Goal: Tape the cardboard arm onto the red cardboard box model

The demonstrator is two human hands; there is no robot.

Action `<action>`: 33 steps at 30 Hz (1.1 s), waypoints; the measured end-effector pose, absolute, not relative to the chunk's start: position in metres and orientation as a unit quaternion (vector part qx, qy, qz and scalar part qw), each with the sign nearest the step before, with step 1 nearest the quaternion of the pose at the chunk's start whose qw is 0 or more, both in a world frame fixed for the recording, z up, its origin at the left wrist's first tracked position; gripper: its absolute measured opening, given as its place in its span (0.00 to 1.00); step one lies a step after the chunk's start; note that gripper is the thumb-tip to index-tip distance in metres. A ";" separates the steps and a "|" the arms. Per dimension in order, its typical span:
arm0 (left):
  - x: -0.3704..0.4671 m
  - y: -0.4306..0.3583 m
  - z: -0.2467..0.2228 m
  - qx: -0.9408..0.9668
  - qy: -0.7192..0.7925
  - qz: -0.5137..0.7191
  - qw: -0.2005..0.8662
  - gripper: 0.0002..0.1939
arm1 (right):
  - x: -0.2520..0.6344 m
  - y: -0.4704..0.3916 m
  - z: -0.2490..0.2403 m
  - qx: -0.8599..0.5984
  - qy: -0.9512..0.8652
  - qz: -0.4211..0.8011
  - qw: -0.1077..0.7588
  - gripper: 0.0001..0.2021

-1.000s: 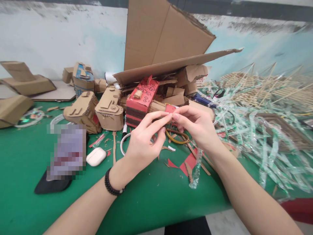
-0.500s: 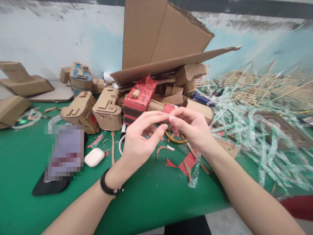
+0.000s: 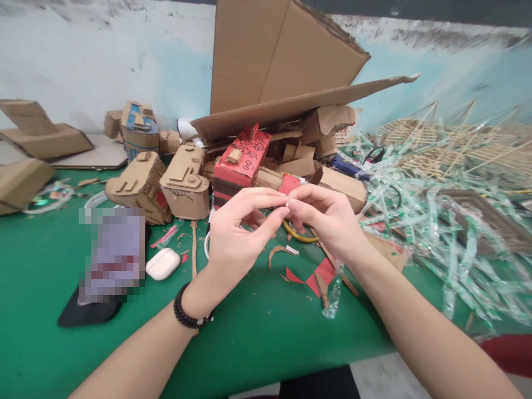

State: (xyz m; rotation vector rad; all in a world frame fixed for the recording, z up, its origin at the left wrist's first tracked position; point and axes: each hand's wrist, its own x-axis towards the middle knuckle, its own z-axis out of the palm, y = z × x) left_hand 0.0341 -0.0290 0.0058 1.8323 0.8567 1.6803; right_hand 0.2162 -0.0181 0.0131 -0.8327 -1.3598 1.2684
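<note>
My left hand [image 3: 239, 233] and my right hand [image 3: 330, 219] meet at the fingertips above the table, in the middle of the view. Thumb and fingers of each are pinched together. A tiny pale spot shows where they touch; whether it is a small piece or a fingernail I cannot make out. Behind the hands stands a red-topped cardboard box [image 3: 245, 158] with black drawn patterns. Below them, a yellow ring [image 3: 300, 234], a curved cardboard strip [image 3: 277, 252] and red paper scraps [image 3: 320, 277] lie on the green tabletop [image 3: 257, 338].
Cardboard models [image 3: 187, 185] stand at the left, near a blurred-out phone [image 3: 114, 255] and a white earphone case [image 3: 163, 264]. Large cardboard sheets [image 3: 253, 55] lean on the wall. Tangled green-white tape [image 3: 449, 238] and thin wooden sticks [image 3: 428, 144] fill the right side.
The view has shifted slightly, so things appear a little further right. The hands stay pinched together at the fingertips, with only a slight movement of the fingers.
</note>
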 end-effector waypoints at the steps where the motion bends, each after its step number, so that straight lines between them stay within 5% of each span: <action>1: 0.034 -0.029 0.005 0.674 0.315 0.619 0.252 0.05 | 0.216 -0.018 0.013 -0.346 -0.565 0.533 0.526 0.12; 33: 0.035 -0.031 0.008 0.666 0.320 0.619 0.266 0.03 | 0.216 -0.020 0.009 -0.340 -0.567 0.536 0.525 0.12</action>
